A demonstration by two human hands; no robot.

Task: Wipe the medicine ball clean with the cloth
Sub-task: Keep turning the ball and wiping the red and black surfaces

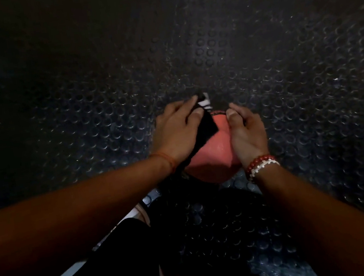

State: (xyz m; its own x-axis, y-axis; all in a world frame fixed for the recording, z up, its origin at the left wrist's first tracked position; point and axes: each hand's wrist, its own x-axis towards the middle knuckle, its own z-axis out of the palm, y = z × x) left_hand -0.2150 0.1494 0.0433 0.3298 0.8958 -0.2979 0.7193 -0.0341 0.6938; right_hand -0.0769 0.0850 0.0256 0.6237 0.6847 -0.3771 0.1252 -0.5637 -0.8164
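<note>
Dimly lit; head view only. The medicine ball (211,154), salmon-red, sits on the studded rubber floor (283,65) just in front of the person's knees. The left hand (175,131) pinches a dark cloth (208,123) with pale stripes at its far end between thumb and fingers. It lays the cloth over the ball's upper left. The right hand (246,131) is apart from the left and cups the ball's right side, with its fingers curved round it and its thumb on top. A beaded bracelet (261,165) shows at that wrist. Judgement: wiping is under way, with the top partly covered. To do it well, the right hand should brace the ball so it cannot roll, and the cloth should be spread flatter under the palm. Strokes should overlap, and the ball should be turned to reach its underside. Risk: the bunched cloth may skip patches. Any dirt is too dark to make out.
</note>
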